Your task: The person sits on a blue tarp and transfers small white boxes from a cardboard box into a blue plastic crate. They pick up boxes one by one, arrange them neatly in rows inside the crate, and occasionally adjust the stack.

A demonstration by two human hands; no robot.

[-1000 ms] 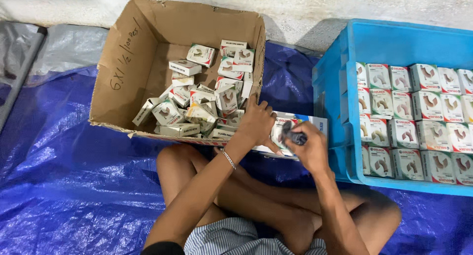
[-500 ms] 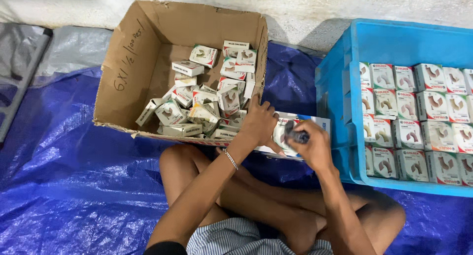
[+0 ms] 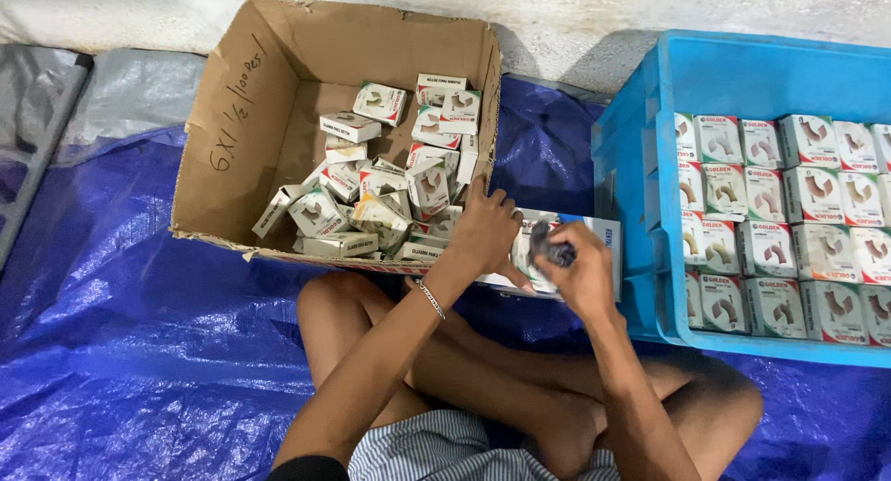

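Gripping a small dark fitting (image 3: 553,253), the right hand (image 3: 580,272) is clenched around it, so its shape stays hard to make out. It sits just left of the blue crate (image 3: 640,147), above a flat white carton (image 3: 557,258) mostly hidden by both hands. The left hand (image 3: 484,232) rests curled on that carton; whether it grips anything is unclear. Far left stands the cardboard box (image 3: 241,137) of small cartons (image 3: 371,198). The crate's right side is cut off.
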